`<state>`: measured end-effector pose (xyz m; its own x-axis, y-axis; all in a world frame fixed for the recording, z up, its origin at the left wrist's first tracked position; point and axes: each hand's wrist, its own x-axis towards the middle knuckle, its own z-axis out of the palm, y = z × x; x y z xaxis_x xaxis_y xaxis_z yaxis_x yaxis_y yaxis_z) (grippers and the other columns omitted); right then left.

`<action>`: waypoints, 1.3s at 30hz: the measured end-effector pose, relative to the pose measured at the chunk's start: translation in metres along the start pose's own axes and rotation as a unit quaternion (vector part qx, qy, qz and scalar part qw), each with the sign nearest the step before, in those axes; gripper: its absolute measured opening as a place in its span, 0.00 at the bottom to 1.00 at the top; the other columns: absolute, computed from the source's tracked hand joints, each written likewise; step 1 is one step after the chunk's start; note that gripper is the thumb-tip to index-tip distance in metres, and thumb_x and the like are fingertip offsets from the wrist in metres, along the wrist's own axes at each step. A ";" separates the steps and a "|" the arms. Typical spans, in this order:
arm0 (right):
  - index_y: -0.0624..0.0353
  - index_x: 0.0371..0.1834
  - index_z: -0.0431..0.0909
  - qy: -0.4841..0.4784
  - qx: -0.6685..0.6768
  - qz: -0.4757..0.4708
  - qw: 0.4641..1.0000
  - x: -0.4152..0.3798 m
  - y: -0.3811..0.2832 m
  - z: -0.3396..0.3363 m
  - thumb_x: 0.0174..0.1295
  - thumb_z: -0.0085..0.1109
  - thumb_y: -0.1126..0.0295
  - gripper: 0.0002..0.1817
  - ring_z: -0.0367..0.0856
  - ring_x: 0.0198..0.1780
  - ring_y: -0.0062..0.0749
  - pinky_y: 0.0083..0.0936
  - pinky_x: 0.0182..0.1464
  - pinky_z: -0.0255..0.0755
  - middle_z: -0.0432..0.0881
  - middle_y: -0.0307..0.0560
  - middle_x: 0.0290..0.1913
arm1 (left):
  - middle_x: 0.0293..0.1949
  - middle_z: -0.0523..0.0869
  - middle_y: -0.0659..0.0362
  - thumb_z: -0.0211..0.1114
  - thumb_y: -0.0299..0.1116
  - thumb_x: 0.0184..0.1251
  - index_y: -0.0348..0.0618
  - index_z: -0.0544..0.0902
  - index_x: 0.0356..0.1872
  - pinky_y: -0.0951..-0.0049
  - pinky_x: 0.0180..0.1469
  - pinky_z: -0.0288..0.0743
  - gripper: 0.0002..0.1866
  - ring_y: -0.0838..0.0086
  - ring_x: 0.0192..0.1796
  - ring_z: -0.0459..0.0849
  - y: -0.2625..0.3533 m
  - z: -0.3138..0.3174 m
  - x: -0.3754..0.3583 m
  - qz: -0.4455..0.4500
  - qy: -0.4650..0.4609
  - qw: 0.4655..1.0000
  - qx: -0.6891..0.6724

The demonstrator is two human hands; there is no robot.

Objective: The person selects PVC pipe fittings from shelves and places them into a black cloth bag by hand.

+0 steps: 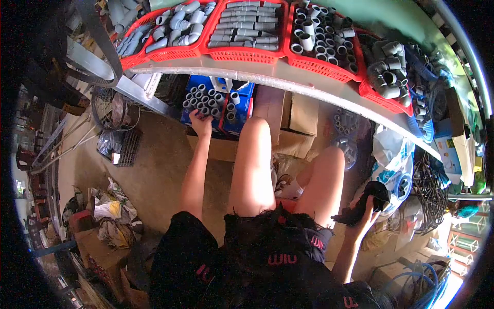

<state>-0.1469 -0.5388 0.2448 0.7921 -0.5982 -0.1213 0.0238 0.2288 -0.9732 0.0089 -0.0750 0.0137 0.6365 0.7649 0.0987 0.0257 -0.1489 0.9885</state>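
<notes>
My left hand reaches into the front of a blue box under the shelf. Its fingers bend around a grey pipe fitting at the front left of the upright fittings packed there; the fingertips are partly hidden. More grey fittings stand in the blue compartment to the right. Out to the right, beside my knee, my right hand is closed on a crumpled black item that looks like cloth; its exact kind does not show.
Above the box, a shelf edge carries red baskets of grey pipe fittings. Cardboard boxes sit beneath it. Plastic bags and black tubing lie at right. A wire basket and crumpled sacks are at left.
</notes>
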 end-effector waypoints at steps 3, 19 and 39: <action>0.58 0.45 0.66 -0.008 0.007 0.029 1.000 -0.001 -0.006 -0.003 0.56 0.56 0.67 0.16 0.71 0.28 0.24 0.18 0.28 0.69 0.72 0.45 0.33 | 0.37 0.74 0.51 0.68 0.17 0.34 0.34 0.61 0.52 0.71 0.39 0.75 0.37 0.67 0.36 0.77 0.024 0.004 -0.012 0.032 -0.045 0.997 -0.048; 0.53 0.52 0.66 0.028 -0.046 0.054 0.997 0.006 0.004 -0.016 0.57 0.53 0.67 0.19 0.72 0.31 0.27 0.23 0.29 0.72 0.70 0.44 0.35 | 0.47 0.75 0.53 0.79 0.36 0.23 0.34 0.67 0.52 0.69 0.56 0.60 0.45 0.67 0.50 0.71 0.002 0.021 -0.004 0.198 -0.023 0.980 -0.008; 0.34 0.57 0.64 -0.047 -0.719 -0.307 0.621 0.316 -0.128 -0.004 0.42 0.58 0.68 0.34 0.79 0.39 0.46 0.37 0.39 0.74 0.80 0.50 0.36 | 0.40 0.70 0.55 0.52 0.26 0.59 0.36 0.64 0.52 0.70 0.41 0.66 0.18 0.73 0.38 0.69 0.051 -0.103 -0.184 -0.071 -0.003 0.993 0.096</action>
<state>0.0976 -0.7602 0.3304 0.9366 -0.1705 0.3062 -0.1772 -0.9842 -0.0063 -0.1868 -0.1591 0.0582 0.6211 0.7827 -0.0407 0.2613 -0.1578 0.9523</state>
